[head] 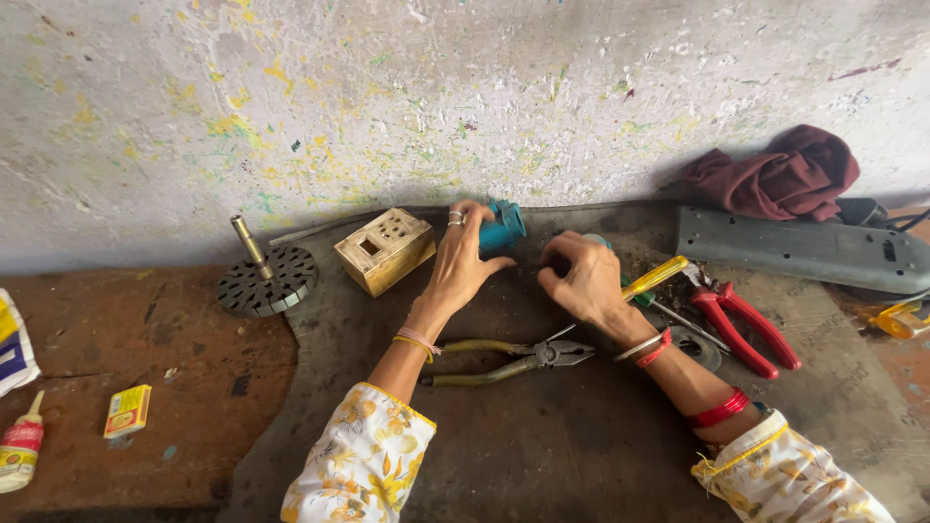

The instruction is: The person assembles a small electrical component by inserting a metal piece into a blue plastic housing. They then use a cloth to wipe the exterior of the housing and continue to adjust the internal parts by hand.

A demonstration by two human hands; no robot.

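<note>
Repair workshop: pliers (509,359), paint-flecked wall (387,107)

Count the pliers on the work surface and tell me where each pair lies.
2. The olive-handled pliers lie between the person's forearms, jaws pointing right. The red-handled pliers lie to the right of the right hand, beside a yellow-handled screwdriver. Others may be hidden under the hands.

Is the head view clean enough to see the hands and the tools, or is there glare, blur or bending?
Head view: soft, even light, no glare, faint shadows only. Left hand on the teal part and right hand are sharp, as are the combination pliers. Wide-angle bending curves the bench edges and the grey casing; the glue bottle at the left edge is cropped.
</note>
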